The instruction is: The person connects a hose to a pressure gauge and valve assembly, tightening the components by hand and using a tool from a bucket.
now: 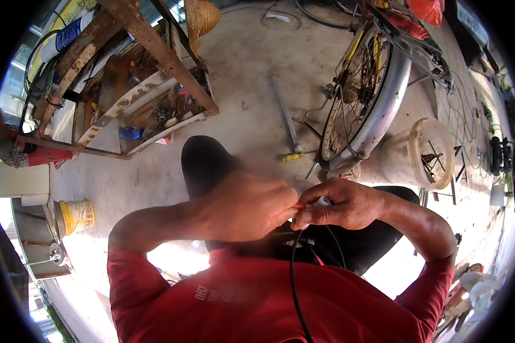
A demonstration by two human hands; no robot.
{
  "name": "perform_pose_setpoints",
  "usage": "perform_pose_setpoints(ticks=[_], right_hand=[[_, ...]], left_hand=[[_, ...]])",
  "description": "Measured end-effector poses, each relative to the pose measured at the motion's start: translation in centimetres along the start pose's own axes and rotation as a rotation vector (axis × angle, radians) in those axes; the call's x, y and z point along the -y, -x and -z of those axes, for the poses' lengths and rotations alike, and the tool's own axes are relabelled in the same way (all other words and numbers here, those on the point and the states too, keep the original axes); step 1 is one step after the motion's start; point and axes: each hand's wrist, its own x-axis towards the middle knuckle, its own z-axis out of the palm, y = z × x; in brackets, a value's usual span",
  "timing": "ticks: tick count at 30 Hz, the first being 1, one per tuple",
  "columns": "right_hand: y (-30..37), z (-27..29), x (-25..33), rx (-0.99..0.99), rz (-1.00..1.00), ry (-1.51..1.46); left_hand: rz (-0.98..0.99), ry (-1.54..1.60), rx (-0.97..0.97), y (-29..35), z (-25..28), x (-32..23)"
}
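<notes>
My left hand is closed, its fingers bunched and slightly blurred by motion. Its fingertips meet those of my right hand in front of my chest; whatever they pinch is hidden. Curled round a small whitish rounded piece, my right hand has the thumb pressed along the near side. The piece is mostly covered by the fingers, so its kind does not show. A thin black cable runs from just below the hands down over my red shirt, and a second dark strand loops below the right hand.
Ahead to the right stands a bicycle wheel with a silver mudguard, beside a cloudy plastic bucket. A yellow-handled tool and a long metal bar lie on the floor. A rusty metal rack is front left, a yellow bucket far left.
</notes>
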Motion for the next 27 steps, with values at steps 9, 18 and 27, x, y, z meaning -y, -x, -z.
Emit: perform_pose_setpoints(ticks=[9, 18, 27], right_hand=[[0.2, 0.4, 1.3, 0.131, -0.041, -0.140], [1.5, -1.7, 1.2, -0.011, 0.277, 0.242], [1.3, -2.6, 1.2, -0.304, 0.606, 1.289]], left_hand=[[-0.122, -0.143, -0.024, -1.4, 1.9, -2.1], [-0.071, 0.339, 0.179, -0.8, 1.3, -1.6], [0.322, 1.230, 0.255, 2.6, -4.0, -1.1]])
